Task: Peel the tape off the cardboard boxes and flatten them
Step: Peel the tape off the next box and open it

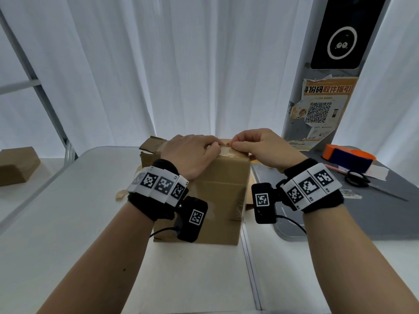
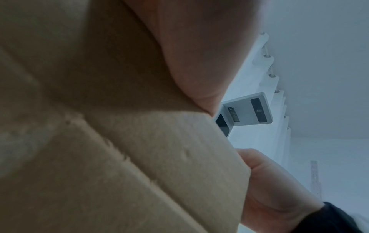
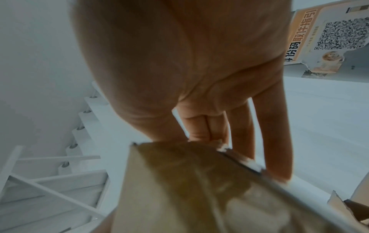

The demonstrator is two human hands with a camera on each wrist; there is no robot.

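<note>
A brown cardboard box (image 1: 222, 189) stands upright on the white table (image 1: 79, 223), with clear tape (image 1: 226, 151) along its top seam. My left hand (image 1: 192, 152) lies on the box top with its fingers curled down at the tape; the fingertips are hidden. My right hand (image 1: 260, 146) pinches the tape edge between thumb and forefinger, right beside the left knuckles. The left wrist view shows my palm (image 2: 199, 55) against the box (image 2: 119, 157). In the right wrist view my fingers (image 3: 199, 126) reach over the box's top edge (image 3: 189, 189).
Torn cardboard (image 1: 152, 146) lies behind the box, and a tape scrap (image 1: 121, 194) lies at its left. Another box (image 1: 15, 165) sits at far left. On the grey mat (image 1: 340, 218) at right are an orange-blue tape dispenser (image 1: 347, 156) and scissors (image 1: 362, 180). A grey pillar with a poster (image 1: 322, 105) stands behind.
</note>
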